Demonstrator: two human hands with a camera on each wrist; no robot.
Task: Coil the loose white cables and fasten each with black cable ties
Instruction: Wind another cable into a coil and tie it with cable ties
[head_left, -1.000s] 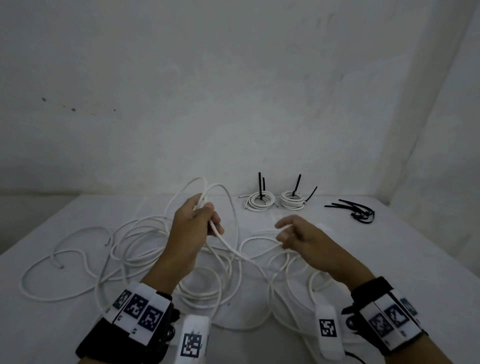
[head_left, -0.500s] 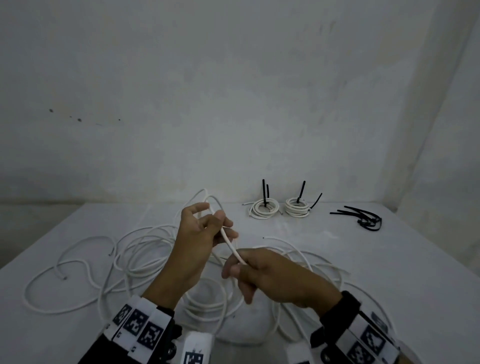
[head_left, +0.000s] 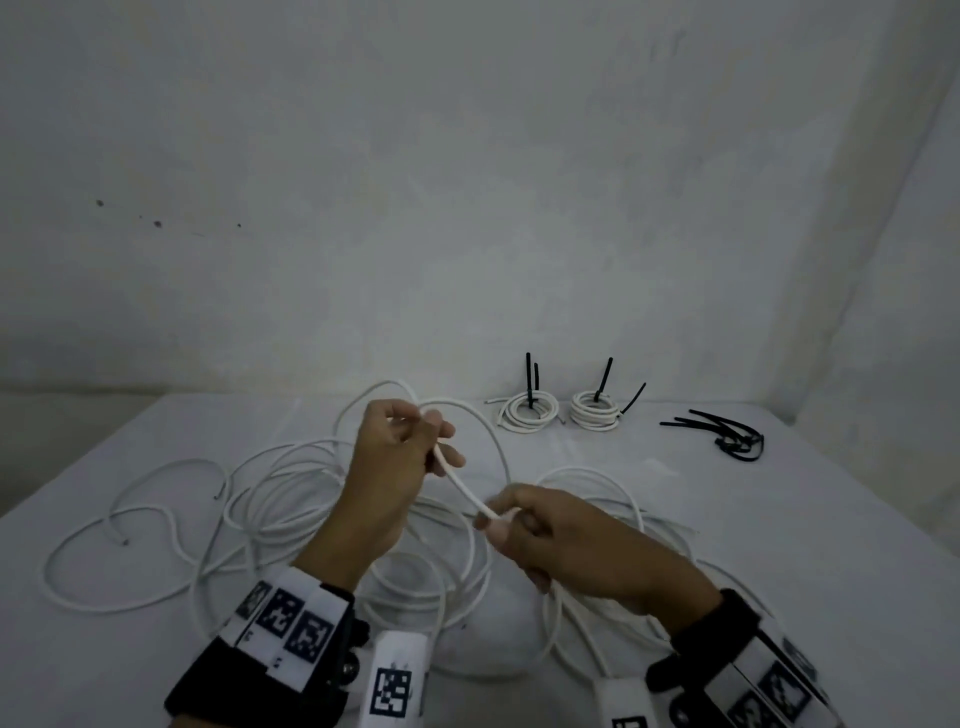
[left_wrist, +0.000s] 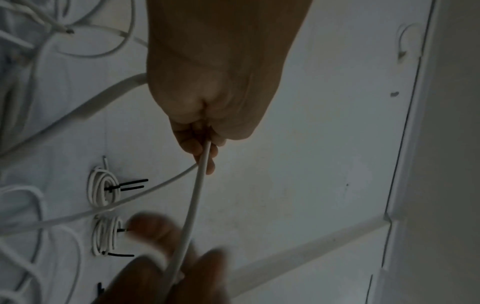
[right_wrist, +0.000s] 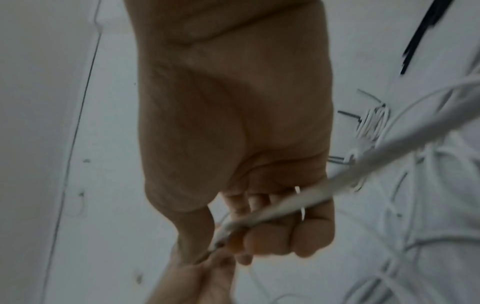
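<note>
Here, left hand (head_left: 395, 457) and right hand (head_left: 561, 540) both pinch the white cable (head_left: 460, 480), fingers curled, stretching it centre-frame, likely to form a loop.

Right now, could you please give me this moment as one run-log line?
left hand grips white cable | right hand pinches same cable | two tied coils at back | spare black ties untouched

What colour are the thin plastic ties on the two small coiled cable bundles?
Black; the ties stick up from the white coiled bundles, clearest in the head view.
</note>
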